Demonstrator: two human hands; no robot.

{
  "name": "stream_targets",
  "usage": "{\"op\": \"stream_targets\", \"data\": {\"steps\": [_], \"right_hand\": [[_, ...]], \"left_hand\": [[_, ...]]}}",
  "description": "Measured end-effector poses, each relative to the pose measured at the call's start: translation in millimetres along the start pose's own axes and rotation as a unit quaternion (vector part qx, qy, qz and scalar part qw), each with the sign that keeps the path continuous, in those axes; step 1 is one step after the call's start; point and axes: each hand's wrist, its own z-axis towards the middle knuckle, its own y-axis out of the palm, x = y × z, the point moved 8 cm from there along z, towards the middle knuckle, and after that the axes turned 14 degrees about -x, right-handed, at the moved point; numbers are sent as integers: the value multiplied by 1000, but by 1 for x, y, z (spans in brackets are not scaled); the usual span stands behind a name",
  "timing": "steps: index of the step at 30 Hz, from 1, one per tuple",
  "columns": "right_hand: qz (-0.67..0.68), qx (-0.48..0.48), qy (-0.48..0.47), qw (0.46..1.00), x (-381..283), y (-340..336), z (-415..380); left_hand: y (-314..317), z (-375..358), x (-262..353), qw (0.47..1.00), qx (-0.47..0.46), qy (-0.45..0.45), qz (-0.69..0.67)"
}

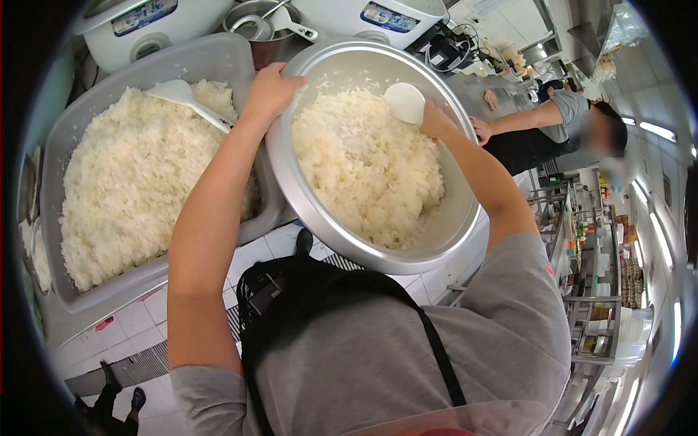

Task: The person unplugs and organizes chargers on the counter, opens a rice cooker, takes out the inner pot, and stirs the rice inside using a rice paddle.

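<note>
A large silver rice pot (280, 156), partly filled with cooked white rice (363, 160), is tilted toward me. My left hand (273, 93) grips its left rim, thumb over the edge. Inside the pot, near the upper right wall, my right hand (438, 122) is closed around the handle of a white rice paddle (405, 102); its blade is at the edge of the rice. To the left is a grey plastic tub (62, 156) heaped with rice (138, 189). A second white paddle (174, 92) lies on that heap.
Two white rice cookers (163, 33) stand behind the tub and pot, with a metal container (247, 18) of utensils between them. At right, a co-worker's hand (481, 131) is at the pot's rim. Metal shelving (592, 298) stands farther right. Another person's legs (109, 400) show lower left.
</note>
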Motion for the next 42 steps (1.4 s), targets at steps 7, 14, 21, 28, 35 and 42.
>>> {"op": "stream_targets", "data": {"steps": [7, 14, 21, 28, 35, 42], "right_hand": [[51, -201, -134, 969, -83, 57, -57], [-256, -45, -194, 946, -121, 20, -119], [-251, 163, -28, 954, -28, -12, 9], [60, -98, -66, 991, -40, 29, -18], [-233, -124, -183, 947, -135, 34, -132], [-288, 91, -135, 944, -64, -35, -3]], "left_hand": [[7, 1, -4, 999, -38, 4, -39], [3, -1, -1, 1000, -25, 3, -3], [5, -8, 6, 997, -52, -11, -49], [1, -3, 8, 999, -33, 14, -35], [5, -3, 1, 998, -46, 3, -53], [10, -4, -1, 996, -60, -6, -69]]}}
